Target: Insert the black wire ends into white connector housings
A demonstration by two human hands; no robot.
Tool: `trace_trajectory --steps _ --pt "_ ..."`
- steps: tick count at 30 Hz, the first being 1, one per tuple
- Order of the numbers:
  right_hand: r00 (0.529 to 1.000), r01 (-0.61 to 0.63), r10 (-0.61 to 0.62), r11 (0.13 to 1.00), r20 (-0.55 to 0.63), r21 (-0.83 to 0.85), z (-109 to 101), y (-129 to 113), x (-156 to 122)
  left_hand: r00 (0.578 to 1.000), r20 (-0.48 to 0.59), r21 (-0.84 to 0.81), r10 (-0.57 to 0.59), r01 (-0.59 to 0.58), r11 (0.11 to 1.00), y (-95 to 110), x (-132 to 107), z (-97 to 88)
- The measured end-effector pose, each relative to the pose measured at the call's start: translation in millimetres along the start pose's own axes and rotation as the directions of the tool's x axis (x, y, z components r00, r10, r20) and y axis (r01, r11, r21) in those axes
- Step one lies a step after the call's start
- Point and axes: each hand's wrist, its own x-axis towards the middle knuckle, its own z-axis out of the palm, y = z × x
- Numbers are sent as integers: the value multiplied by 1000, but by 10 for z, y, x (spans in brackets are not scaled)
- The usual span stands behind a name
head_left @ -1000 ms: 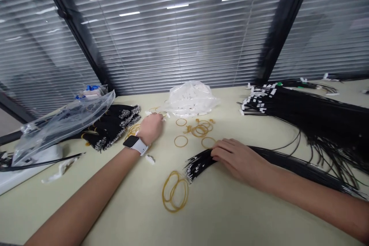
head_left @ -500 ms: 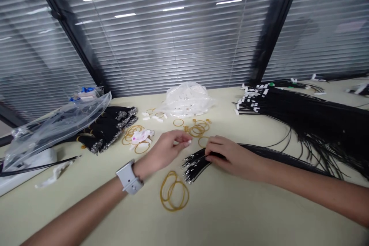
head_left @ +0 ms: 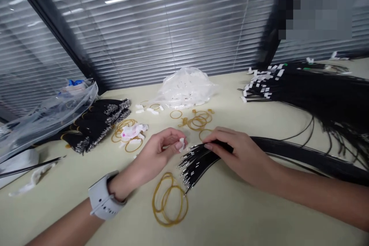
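Observation:
My left hand, with a grey watch on its wrist, pinches a small white connector between thumb and fingertips. The connector sits just left of the metal-tipped ends of a bundle of black wires lying across the table. My right hand rests on top of that bundle, fingers curled over it and pressing it down. Yellow rubber bands lie on the table just in front of the wire ends.
A clear bag of white connectors sits at the back centre, loose rubber bands before it. Finished black bundles and a plastic bag lie left. A large heap of black wires fills the right.
My left hand has come back from near the connector bag to the wire ends, now holding a white connector. My right hand has stayed on the bundle. The view has tilted down slightly.

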Motion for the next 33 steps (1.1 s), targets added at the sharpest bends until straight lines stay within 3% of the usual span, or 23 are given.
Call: trace_trajectory --steps 16,25,33 --pt "992 79 -83 996 -92 -44 -51 31 -40 1000 -6 8 26 -26 1000 3 4 59" --pt "997 22 -24 1000 -70 -22 -58 7 -47 1000 7 24 11 -11 1000 -2 -4 52" --pt "998 42 -41 999 -52 28 -84 -20 -47 1000 -4 61 4 -4 998 13 10 50"
